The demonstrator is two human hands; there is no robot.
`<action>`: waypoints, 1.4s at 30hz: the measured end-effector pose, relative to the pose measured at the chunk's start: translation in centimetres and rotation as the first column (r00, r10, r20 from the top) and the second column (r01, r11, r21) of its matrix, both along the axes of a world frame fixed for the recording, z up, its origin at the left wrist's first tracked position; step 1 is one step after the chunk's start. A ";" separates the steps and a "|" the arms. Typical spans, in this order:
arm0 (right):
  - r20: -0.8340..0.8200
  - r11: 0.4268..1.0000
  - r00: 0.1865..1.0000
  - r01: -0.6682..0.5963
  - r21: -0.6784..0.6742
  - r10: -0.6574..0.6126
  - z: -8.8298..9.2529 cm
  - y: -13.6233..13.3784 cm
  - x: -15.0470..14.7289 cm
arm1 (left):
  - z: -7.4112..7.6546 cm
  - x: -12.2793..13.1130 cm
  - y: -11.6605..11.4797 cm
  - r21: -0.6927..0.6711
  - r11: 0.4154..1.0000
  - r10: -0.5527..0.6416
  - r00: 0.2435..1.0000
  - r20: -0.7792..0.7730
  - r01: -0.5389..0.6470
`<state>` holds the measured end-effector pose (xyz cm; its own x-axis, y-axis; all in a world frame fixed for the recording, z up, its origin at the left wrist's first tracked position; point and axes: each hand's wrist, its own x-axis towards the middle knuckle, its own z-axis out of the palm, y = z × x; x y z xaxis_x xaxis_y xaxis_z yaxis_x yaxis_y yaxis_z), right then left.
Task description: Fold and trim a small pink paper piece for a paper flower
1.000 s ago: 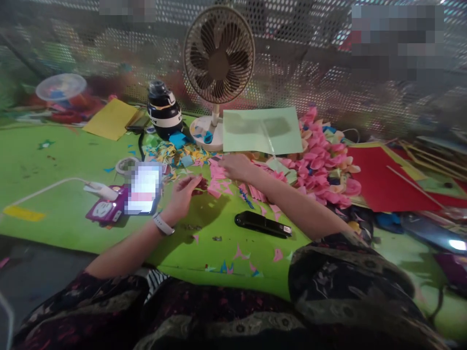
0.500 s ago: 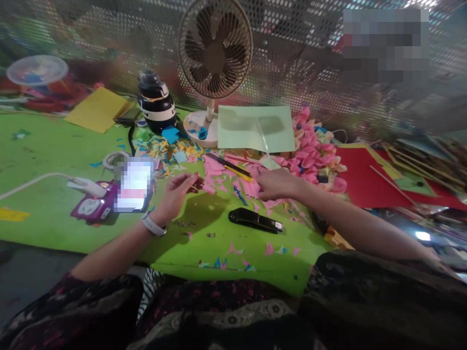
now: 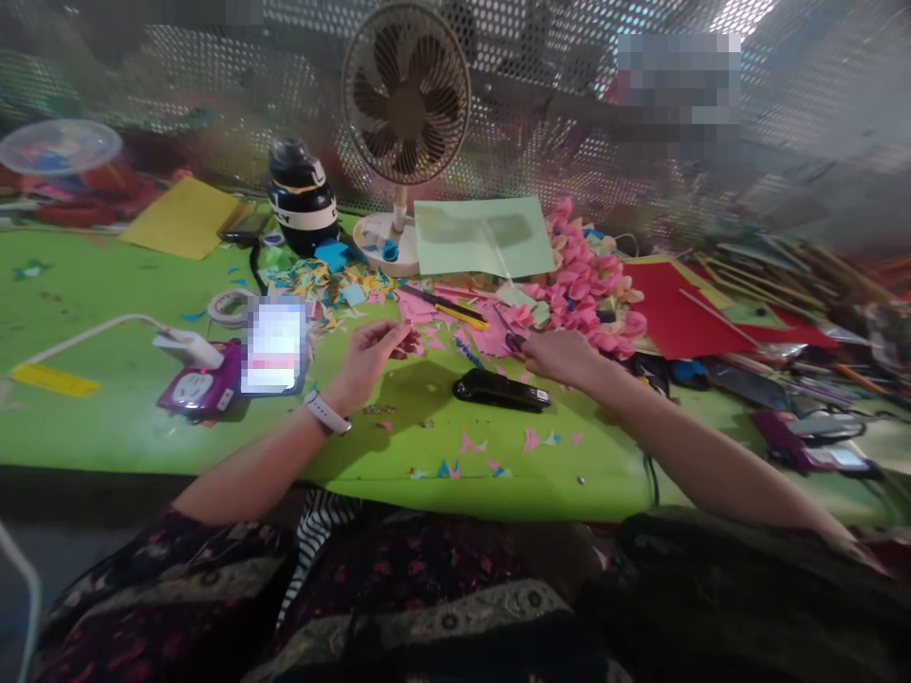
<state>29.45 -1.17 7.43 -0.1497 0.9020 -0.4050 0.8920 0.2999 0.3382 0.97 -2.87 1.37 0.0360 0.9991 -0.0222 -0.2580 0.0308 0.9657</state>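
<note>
My right hand (image 3: pixel 559 357) is closed on the dark handles of a pair of scissors (image 3: pixel 511 334), whose blades point away over the pink paper pieces (image 3: pixel 491 332). My left hand (image 3: pixel 374 356), with a pale band on its wrist, is raised above the green table (image 3: pixel 399 446); thumb and fingertips meet in a pinch, and what lies between them is too small to make out. A yellow and black cutter knife (image 3: pixel 455 309) rests on the paper between the hands. Nearer to me lies a black stapler (image 3: pixel 502 390).
Pink folded paper petals (image 3: pixel 587 285) are heaped at the right beside red sheets (image 3: pixel 690 308). A fan (image 3: pixel 407 109), a dark bottle (image 3: pixel 303 204) and a pale green sheet (image 3: pixel 484 237) stand behind. At left are a lit phone (image 3: pixel 274 346), a tape roll (image 3: pixel 232 308) and a purple power socket (image 3: pixel 199 384).
My right hand has drawn back slightly, and the scissors now show in its grip. The left hand stays pinched and raised. The whole view has shifted a little.
</note>
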 end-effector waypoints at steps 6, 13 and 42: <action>-0.359 0.949 0.933 0.140 0.283 -0.031 3.6 -1.4 2.6 | -0.3 -0.2 0.4 -0.041 0.994 -0.100 0.995 0.027 0.101; -0.461 0.866 0.808 -0.116 0.486 0.367 1.2 -5.7 -3.4 | -0.3 0.8 -0.1 -0.259 0.862 -0.408 0.899 0.158 0.436; -0.925 0.852 0.149 0.361 0.380 0.349 -5.8 -5.6 -8.1 | -0.5 1.5 -2.1 -0.029 0.884 -0.451 0.868 0.207 0.467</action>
<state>21.31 -6.79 1.62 -0.0694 0.8740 0.4808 0.5524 0.4351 -0.7111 2.42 -4.93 0.84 0.5012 0.8643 -0.0428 -0.3742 0.2610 0.8898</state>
